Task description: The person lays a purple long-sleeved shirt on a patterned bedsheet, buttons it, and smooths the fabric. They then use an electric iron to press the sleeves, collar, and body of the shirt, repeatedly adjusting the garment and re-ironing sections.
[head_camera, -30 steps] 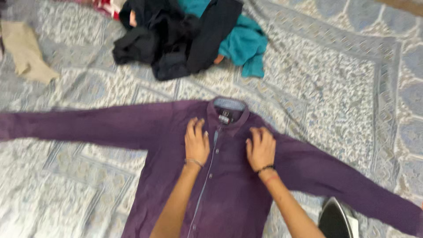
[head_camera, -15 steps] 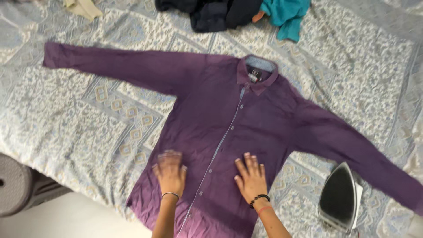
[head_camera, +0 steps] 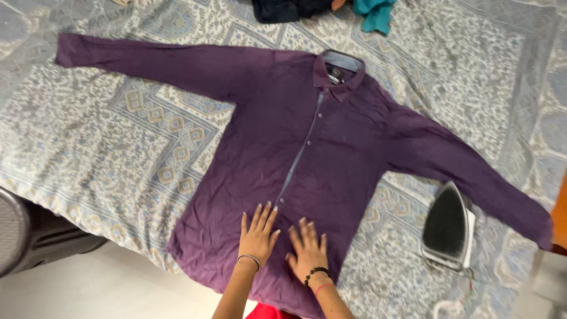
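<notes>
Purple shirt (head_camera: 319,147) spread flat, front up, on patterned bed cover (head_camera: 118,147), sleeves stretched outward. Left hand (head_camera: 258,233) and right hand (head_camera: 307,251) pressed palm-down side by side on lower front of shirt, near hem (fingers extended, slightly apart, clamped on nothing). Iron (head_camera: 447,227) standing upright just beside shirt, below right sleeve. Dark and teal clothes (head_camera: 322,9) heaped beyond collar

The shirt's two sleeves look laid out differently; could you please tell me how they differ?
The left-hand sleeve runs almost level toward the bed's upper left edge, while the right-hand sleeve slants downward, ending beside the upright iron. The left-hand sleeve lies far from the iron. Both are purple, fully extended and flat on the patterned bedsheet; neither hand touches them.
</notes>
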